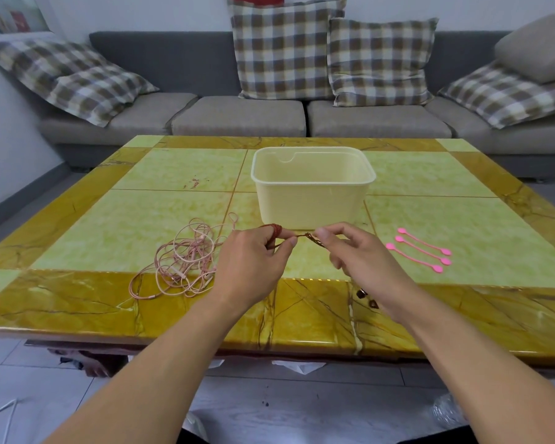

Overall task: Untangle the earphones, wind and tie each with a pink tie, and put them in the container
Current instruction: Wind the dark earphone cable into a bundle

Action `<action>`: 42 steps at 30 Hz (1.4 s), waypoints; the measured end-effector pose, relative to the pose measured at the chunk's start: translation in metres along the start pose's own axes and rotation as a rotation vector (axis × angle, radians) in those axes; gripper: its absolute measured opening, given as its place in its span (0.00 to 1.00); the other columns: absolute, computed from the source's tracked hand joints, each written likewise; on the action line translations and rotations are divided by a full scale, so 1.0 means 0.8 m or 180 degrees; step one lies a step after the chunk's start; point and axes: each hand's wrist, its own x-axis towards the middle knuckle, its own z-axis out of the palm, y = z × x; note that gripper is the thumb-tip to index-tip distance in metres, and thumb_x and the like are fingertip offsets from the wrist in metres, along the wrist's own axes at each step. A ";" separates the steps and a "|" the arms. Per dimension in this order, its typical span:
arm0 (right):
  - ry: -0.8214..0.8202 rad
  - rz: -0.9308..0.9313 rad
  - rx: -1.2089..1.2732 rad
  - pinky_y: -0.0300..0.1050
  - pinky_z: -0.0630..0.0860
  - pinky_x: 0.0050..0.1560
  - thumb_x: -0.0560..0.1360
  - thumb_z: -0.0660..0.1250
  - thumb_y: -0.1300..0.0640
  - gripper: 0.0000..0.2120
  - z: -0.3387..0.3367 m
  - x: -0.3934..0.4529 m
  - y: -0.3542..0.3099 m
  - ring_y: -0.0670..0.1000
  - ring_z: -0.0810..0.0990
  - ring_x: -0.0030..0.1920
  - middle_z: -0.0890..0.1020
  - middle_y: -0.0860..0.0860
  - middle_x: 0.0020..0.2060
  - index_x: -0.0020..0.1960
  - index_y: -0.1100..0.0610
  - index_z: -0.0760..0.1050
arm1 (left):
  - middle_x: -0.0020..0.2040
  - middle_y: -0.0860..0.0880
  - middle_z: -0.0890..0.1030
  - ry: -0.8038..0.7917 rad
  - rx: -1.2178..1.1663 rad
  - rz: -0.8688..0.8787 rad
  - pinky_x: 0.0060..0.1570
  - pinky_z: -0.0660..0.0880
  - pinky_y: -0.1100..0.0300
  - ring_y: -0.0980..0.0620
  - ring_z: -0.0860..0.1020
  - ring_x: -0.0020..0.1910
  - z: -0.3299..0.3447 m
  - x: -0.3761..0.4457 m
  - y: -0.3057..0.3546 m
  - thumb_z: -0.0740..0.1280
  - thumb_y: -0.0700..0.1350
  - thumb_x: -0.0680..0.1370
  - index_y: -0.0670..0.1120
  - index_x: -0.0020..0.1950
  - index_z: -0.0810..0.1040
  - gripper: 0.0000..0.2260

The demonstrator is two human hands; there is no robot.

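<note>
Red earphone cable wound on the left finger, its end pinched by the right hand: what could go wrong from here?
1. The red cable is stretched taut between the left hand and right hand; pulling harder may tighten a knot or strain it.
2. The pink earphones lie tangled right beside the left hand and could snag.
3. Their loop reaches near the table edge and might slide off.

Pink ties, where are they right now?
In the head view, three pink ties lie on the table, right of the right hand and the container.
</note>
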 end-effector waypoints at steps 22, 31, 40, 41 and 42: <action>-0.0005 0.0735 -0.0801 0.43 0.66 0.32 0.82 0.61 0.42 0.25 -0.051 0.005 0.016 0.50 0.70 0.26 0.75 0.49 0.25 0.30 0.53 0.66 | 0.21 0.57 0.65 0.0428 -0.0279 -0.0801 0.30 0.63 0.59 0.56 0.63 0.24 0.005 0.008 -0.010 0.72 0.49 0.78 0.53 0.47 0.85 0.03; -0.0113 0.0005 -0.1765 0.46 0.69 0.66 0.84 0.56 0.52 0.21 -0.034 -0.002 0.018 0.51 0.71 0.72 0.72 0.44 0.74 0.77 0.43 0.65 | 0.23 0.57 0.63 0.0031 -0.0773 -0.0551 0.27 0.61 0.64 0.57 0.62 0.25 0.002 -0.001 0.015 0.72 0.46 0.78 0.59 0.41 0.81 0.08; -0.0406 -0.0187 0.0131 0.43 0.73 0.36 0.84 0.63 0.52 0.06 0.002 -0.005 -0.001 0.48 0.71 0.28 0.71 0.43 0.25 0.58 0.50 0.76 | 0.22 0.56 0.63 -0.0090 -0.0673 -0.0486 0.26 0.59 0.65 0.56 0.62 0.24 0.005 -0.002 0.013 0.73 0.47 0.78 0.58 0.41 0.81 0.08; -0.0336 -0.0235 -0.0136 0.44 0.67 0.31 0.83 0.63 0.50 0.06 -0.004 -0.003 -0.002 0.48 0.66 0.26 0.69 0.42 0.23 0.55 0.50 0.77 | 0.22 0.57 0.63 -0.0080 -0.0616 -0.0497 0.26 0.59 0.65 0.56 0.62 0.24 0.004 -0.001 0.011 0.73 0.47 0.78 0.58 0.42 0.81 0.07; -0.0313 -0.0317 -0.0463 0.42 0.63 0.29 0.83 0.63 0.48 0.08 -0.011 -0.002 -0.002 0.47 0.62 0.25 0.68 0.41 0.21 0.52 0.50 0.78 | 0.22 0.57 0.63 -0.0067 -0.0540 -0.0502 0.27 0.60 0.63 0.56 0.62 0.24 0.004 -0.001 0.009 0.72 0.47 0.78 0.58 0.42 0.81 0.07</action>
